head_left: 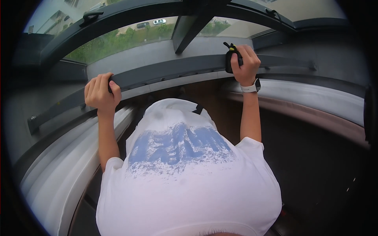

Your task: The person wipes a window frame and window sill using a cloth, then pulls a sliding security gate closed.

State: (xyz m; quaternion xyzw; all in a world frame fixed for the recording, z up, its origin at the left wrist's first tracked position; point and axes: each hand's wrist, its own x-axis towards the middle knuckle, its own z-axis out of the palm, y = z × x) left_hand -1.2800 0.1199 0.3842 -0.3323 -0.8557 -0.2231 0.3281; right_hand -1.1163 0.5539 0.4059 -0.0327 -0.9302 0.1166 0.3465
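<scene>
Left hand (100,92) curled over grey handrail (165,69); cannot tell whether it grips anything else. Right hand (249,67) clasps small black yellow-tabbed object (228,64) at the rail; loosened thumb could drop it.

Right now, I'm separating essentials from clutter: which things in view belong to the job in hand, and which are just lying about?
Apparently in use:
small black object with yellow detail, in the right grip
long dark-grey rail, at the left grip

Just around:
white draped fabric
white car outside
</scene>
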